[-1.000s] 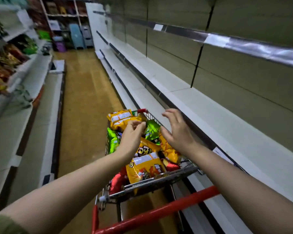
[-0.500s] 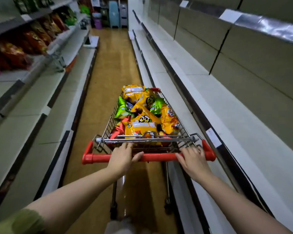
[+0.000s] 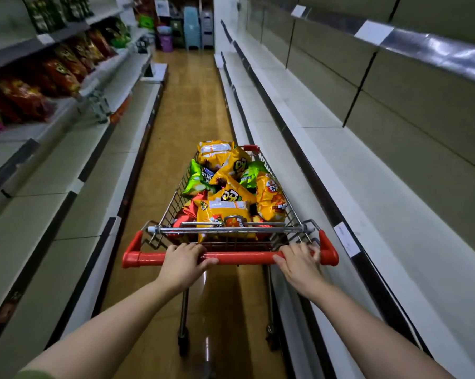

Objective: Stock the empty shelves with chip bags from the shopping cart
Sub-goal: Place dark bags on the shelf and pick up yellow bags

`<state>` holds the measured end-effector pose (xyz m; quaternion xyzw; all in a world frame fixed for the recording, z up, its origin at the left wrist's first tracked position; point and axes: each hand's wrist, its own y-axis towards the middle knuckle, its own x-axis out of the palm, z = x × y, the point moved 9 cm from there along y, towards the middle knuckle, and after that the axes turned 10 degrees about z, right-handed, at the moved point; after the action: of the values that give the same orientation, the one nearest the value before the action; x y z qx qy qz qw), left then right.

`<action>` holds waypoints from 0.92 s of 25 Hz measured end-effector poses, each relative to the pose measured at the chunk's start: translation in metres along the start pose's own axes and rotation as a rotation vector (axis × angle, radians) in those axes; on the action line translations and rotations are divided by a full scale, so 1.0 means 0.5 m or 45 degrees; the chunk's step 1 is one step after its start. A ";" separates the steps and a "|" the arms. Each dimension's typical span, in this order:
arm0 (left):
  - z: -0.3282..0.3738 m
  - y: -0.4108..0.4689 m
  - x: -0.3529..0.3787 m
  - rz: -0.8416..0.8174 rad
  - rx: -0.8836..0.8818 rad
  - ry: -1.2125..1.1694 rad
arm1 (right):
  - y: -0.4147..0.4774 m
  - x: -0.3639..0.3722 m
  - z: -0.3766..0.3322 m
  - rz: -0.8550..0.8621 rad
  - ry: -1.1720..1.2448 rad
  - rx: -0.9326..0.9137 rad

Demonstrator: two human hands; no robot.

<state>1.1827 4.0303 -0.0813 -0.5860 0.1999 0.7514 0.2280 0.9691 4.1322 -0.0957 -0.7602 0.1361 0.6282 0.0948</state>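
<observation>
A wire shopping cart [image 3: 173, 209] with a red handle bar [image 3: 241, 257] stands in the aisle straight ahead of me. It is heaped with chip bags [image 3: 232, 184], mostly yellow, with some green and red ones. My left hand [image 3: 183, 262] grips the handle left of its middle, fingers curled over the bar. My right hand [image 3: 299, 262] grips the handle near its right end. White bare shelves [image 3: 367, 203] run along the right side of the aisle, close beside the cart.
On the left, upper shelves [image 3: 53, 75] hold red and dark snack bags, and the lower left shelves are bare. The brown aisle floor [image 3: 187, 105] stretches ahead to stacked plastic bins and stools [image 3: 192, 28] at the far end.
A second ago both hands hovered over the bags in the cart. They drew back to the red handle and now grip it; the view has lifted to look down the aisle.
</observation>
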 end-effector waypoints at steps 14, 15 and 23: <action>-0.134 0.414 -0.007 -0.014 -0.104 -0.156 | 0.433 0.007 0.000 -0.020 0.040 0.004; -0.144 0.444 -0.008 -0.015 -0.100 -0.156 | 0.465 0.008 -0.001 -0.019 0.051 0.007; -0.203 0.631 -0.014 -0.028 -0.119 -0.115 | 0.666 0.016 0.000 -0.010 0.046 0.011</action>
<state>1.0824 3.7146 -0.0875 -0.5637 0.1474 0.7831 0.2175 0.8621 3.8166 -0.0945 -0.7715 0.1375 0.6134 0.0981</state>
